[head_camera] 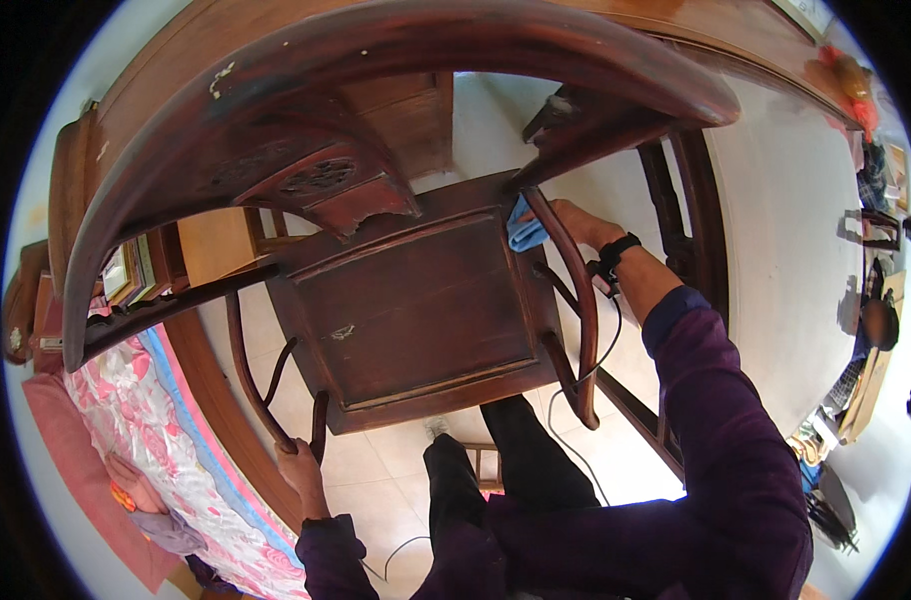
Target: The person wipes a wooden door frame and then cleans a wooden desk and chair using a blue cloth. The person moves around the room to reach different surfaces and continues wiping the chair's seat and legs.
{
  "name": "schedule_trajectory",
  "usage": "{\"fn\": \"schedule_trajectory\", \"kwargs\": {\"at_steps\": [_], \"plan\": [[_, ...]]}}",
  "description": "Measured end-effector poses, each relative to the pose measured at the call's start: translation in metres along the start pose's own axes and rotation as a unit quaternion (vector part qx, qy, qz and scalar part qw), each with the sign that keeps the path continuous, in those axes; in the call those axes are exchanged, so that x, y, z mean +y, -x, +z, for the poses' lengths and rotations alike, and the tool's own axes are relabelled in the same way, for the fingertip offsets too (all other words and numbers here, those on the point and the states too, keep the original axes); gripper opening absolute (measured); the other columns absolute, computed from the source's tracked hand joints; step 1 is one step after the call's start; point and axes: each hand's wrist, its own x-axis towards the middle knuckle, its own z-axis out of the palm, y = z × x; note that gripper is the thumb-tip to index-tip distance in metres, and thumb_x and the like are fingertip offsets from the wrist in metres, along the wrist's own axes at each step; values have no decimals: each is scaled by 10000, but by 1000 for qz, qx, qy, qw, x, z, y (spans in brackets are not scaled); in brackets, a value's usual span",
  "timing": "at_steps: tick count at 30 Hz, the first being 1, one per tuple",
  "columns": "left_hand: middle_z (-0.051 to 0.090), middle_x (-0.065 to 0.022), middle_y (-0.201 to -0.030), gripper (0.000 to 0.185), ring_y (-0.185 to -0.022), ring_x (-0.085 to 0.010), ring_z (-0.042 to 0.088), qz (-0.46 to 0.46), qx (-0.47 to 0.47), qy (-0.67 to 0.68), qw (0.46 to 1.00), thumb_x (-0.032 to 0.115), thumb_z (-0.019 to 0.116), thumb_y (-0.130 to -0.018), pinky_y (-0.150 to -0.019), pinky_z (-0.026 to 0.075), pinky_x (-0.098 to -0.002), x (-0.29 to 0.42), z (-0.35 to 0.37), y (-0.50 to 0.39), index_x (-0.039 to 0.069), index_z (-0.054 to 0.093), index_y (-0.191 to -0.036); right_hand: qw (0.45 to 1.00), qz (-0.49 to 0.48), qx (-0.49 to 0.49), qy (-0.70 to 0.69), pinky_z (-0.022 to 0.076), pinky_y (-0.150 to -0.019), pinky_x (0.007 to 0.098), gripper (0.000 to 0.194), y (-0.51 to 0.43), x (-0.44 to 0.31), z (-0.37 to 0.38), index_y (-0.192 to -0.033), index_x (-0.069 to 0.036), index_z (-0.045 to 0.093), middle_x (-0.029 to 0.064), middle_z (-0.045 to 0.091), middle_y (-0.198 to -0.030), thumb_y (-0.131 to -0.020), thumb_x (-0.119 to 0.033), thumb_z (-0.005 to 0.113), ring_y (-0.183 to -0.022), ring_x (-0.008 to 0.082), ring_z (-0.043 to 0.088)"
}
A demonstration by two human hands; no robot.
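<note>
A dark reddish-brown wooden armchair (425,315) with a curved top rail (395,52) and a carved back splat (320,176) fills the middle of the view. My right hand (575,223) holds a blue cloth (529,229) against the seat's far right corner, beside an armrest post (575,277). At the lower left, my left hand (299,469) grips the front end of the left armrest (257,390). Its fingers are partly hidden. Pale worn spots show on the seat and top rail.
A bed with a pink floral cover (178,450) lies at the left. Framed items (129,270) stand behind it. A pale-topped table (785,262) with dark wooden legs is at the right. A thin cable (575,457) hangs near my right wrist and legs.
</note>
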Motion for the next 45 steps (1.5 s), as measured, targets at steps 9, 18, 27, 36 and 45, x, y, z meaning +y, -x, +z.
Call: {"fn": "schedule_trajectory", "kwargs": {"at_steps": [9,18,27,36,45], "plan": [[708,-234,-917,287,-878,-440,695,-27,-16,-14,999,234,654,-896,-787,527,-531,6,-3,-3,-1,638,-1058,998,14,63,-4,564,-789,341,330,67,35,46,-1210,-26,712,91,751,-1033,-892,-102,759,-886,176,694],[714,-246,-943,322,-914,-450,697,-28,-18,-38,999,256,645,-897,-805,527,-539,5,-1,-4,-9,647,-1079,918,215,77,-324,519,-707,292,274,130,61,111,-1192,-28,717,24,706,-923,-972,-189,748,-794,113,626],[702,-257,-899,274,-867,-462,688,37,-5,-23,999,201,652,-878,-781,527,-551,-4,1,-5,-17,612,-1038,919,277,133,-247,556,-715,346,253,225,86,195,-1199,-38,704,62,722,-949,-968,-123,643,-801,163,668],[683,-255,-927,290,-889,-468,669,88,-68,75,991,168,644,-867,-837,515,-522,-16,-5,-10,-25,572,-1070,872,304,244,-297,581,-612,332,424,310,86,344,-1336,-63,644,109,751,-1006,-912,-50,639,-706,199,702],[671,-290,-929,299,-917,-498,652,109,-98,84,986,206,621,-878,-867,499,-535,-21,-5,-14,-41,569,-1039,801,290,508,130,549,-915,464,329,253,70,347,-1175,-98,736,218,736,-1111,-863,-105,635,-1077,410,696]]}}
